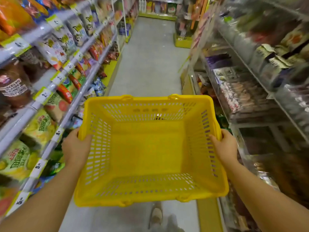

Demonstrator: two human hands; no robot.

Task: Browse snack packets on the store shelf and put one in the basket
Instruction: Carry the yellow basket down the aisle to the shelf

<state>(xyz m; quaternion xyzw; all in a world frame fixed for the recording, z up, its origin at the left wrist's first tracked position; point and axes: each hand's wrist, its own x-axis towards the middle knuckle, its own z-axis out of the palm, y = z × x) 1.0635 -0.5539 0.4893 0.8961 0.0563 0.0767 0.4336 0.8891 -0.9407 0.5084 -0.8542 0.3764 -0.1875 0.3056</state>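
Both hands are busy w/ the basket: left hand and right hand each have fingers curled over a side rim. Snack packets sit on the shelf to the left, so the left hand's nearer. Basket holds nothing yet.

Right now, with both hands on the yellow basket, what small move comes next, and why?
Probably free the left hand and reach for the snack packets beside it: the basket holds nothing, and the right hand can likely carry it alone.
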